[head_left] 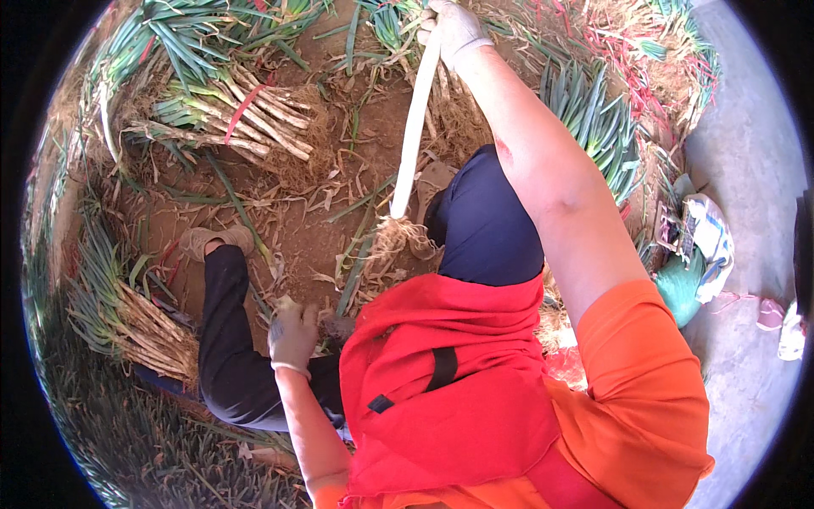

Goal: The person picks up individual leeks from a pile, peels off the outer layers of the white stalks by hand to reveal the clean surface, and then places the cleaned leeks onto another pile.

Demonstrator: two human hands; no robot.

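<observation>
My right hand (459,30), in a pale glove, is raised at the far edge. It is closed around the upper part of a long green onion (414,127). The thick white stalk hangs down and slightly left, its tangled roots (395,236) just beyond the red apron on my lap. Lower down, my left hand (294,337), also gloved, hovers near my left leg with nothing visible in it. Its thumb stands apart from the curled fingers. A bundle of green onions (254,119) tied with red tape lies on the soil beyond.
Another bundle of green onions (153,331) rests beside my left leg. Onion leaves (598,119) are heaped at the right, near loose red ties (632,59). A green bag (679,284) and cloth stand at the grey concrete (746,204). Dry scraps litter the soil.
</observation>
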